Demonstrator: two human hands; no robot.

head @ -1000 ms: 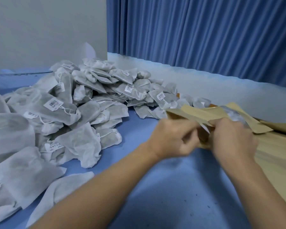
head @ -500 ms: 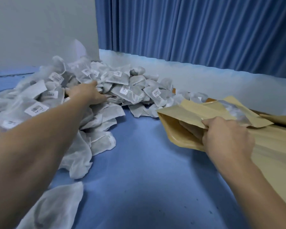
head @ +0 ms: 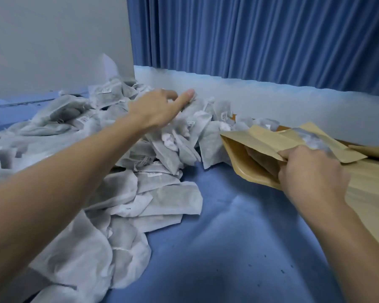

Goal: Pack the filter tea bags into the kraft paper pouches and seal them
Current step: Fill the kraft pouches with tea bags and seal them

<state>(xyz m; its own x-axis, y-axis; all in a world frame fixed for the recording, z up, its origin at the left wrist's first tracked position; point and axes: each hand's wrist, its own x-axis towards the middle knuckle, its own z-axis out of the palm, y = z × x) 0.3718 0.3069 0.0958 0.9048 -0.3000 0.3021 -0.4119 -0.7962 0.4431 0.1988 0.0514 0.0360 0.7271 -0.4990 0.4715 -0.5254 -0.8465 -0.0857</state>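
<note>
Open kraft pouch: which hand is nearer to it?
Right. The right hand grips the kraft pouch at its open mouth; the left hand is apart from it, out to its left over the tea bag pile.

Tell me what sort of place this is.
Probably a small hand-packing workstation: a heap of white filter tea bags on a blue cloth-covered table, flat brown kraft paper pouches alongside, and a blue pleated curtain behind.
</note>
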